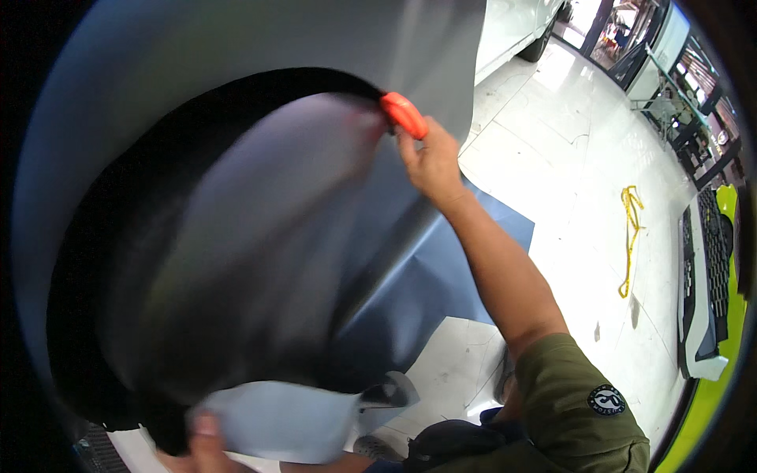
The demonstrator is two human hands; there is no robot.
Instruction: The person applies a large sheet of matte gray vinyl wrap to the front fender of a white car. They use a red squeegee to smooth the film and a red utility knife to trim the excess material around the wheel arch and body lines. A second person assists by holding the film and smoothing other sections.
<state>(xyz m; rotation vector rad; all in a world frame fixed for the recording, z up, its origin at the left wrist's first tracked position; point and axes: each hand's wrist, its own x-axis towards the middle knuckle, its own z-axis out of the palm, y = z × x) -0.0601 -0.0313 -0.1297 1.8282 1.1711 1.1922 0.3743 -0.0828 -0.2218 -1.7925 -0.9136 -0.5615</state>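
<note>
My right hand (pixel 435 164) grips a small orange-red cutter (pixel 404 115), fingers closed round it. The cutter touches the grey sheet of film (pixel 315 39) at the upper right end of a curved dark opening (pixel 95 268), which looks like a car's wheel arch. A loose flap (pixel 268 181) of the film hangs inside that curve, blurred, with a crease running down it. At the lower left, my left hand (pixel 208 445) is closed on the flap's pale lower edge (pixel 276 418), its thumb showing and the other fingers mostly hidden.
Slack bluish film (pixel 441 276) drapes to the tiled floor (pixel 552 205). A yellow strap (pixel 629 236) lies on the floor at right. Beyond it are a black grille part (pixel 714 260) and a lime-green panel (pixel 741 331). A white car (pixel 512 31) stands behind.
</note>
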